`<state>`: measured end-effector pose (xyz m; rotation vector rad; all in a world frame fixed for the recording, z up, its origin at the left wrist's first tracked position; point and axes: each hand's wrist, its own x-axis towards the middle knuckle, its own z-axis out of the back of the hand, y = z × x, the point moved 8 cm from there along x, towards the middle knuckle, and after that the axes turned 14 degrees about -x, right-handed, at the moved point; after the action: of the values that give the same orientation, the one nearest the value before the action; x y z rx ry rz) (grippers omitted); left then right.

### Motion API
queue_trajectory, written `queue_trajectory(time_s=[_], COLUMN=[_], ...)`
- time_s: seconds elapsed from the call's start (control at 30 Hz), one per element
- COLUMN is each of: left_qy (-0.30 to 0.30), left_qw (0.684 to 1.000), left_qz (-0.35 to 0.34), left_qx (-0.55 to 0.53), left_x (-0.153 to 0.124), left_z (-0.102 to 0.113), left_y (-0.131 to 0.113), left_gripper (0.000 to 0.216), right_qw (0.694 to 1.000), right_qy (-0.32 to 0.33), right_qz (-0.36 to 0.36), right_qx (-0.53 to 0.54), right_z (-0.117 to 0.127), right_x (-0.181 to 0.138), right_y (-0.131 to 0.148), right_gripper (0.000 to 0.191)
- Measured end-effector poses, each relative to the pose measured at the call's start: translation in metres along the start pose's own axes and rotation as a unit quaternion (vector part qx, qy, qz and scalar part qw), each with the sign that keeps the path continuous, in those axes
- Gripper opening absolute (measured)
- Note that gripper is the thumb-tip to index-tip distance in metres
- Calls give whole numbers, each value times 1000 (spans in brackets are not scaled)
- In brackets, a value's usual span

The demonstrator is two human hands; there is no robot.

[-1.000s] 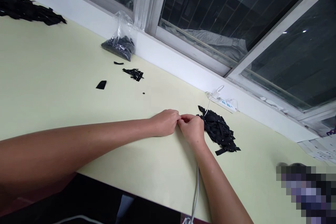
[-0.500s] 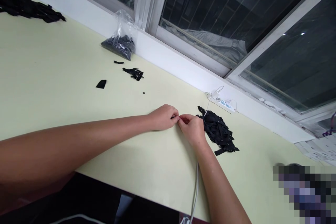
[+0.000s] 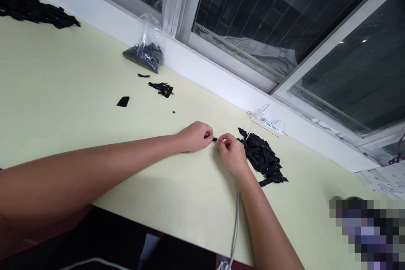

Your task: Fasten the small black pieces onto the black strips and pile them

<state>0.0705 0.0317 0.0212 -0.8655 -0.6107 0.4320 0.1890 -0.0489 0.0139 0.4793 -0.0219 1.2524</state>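
My left hand (image 3: 196,136) is closed in a pinch on a short black fabric strip (image 3: 214,139), whose end pokes out past the fingertips. Just right of that end is my right hand (image 3: 233,155), its thumb and forefinger brought together; whether something tiny lies between them is hidden. A small gap separates the two hands above the pale yellow table (image 3: 177,185). Close behind my right hand spreads a pile of black fabric strips (image 3: 264,158).
A clear plastic bag (image 3: 145,52) of dark pieces leans by the wall. Before it lie a small strip cluster (image 3: 163,89), a black patch (image 3: 123,101) and a tiny dark disc (image 3: 174,112). A power strip (image 3: 270,125) and white cable (image 3: 236,228) are at right; another black heap (image 3: 34,10) sits far left.
My hands have drawn slightly apart from touching fingertips. The black strip's end now shows beyond my left fingers.
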Motion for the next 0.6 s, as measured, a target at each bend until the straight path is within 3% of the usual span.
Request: queue_trajectory(time_s=[0.6], left_qy=[10], left_qw=[1000], left_qz=[-7], left_qx=[-1], left_x=[-1], left_z=[-4], left_y=[2], left_gripper=[19], right_qw=[999], right_qy=[26], right_qz=[-16], right_qx=[27], right_z=[-3], right_x=[0], right_y=[-3], right_gripper=[7])
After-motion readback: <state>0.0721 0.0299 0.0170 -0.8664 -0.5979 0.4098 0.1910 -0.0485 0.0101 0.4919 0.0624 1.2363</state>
